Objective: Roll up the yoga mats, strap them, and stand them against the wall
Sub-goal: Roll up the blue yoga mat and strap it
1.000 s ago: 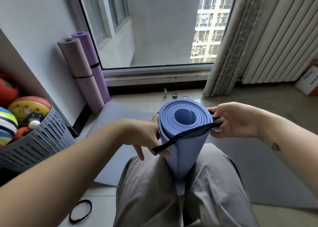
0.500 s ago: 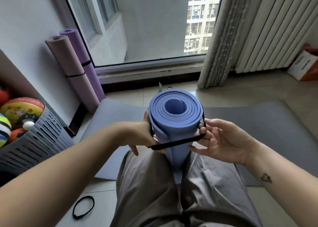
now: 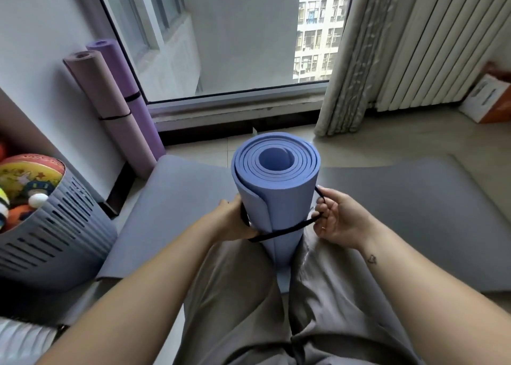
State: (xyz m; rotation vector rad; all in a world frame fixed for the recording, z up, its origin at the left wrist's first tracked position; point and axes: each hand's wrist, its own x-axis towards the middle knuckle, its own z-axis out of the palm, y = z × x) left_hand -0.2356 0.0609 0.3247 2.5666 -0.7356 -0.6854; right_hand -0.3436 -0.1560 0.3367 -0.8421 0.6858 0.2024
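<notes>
A rolled blue yoga mat (image 3: 276, 187) stands upright between my knees. A black strap (image 3: 287, 230) loops around it, about a third of the way down from its top. My left hand (image 3: 235, 220) grips the strap on the mat's left side. On the right side my right hand (image 3: 336, 220) hooks its fingers through the strap and holds it away from the mat. Two strapped mats lean against the left wall by the window: a mauve mat (image 3: 110, 110) and a purple mat (image 3: 130, 90). A grey mat (image 3: 414, 204) lies flat on the floor under me.
A grey slotted basket (image 3: 55, 234) full of balls stands at the left. The window sill (image 3: 237, 107) and curtain (image 3: 348, 60) are ahead, with a radiator (image 3: 442, 41) and a white-orange box (image 3: 486, 99) at the right.
The strap has slid further down the blue mat from near its top. Both hands moved down with it. The loose black band on the floor is out of view now.
</notes>
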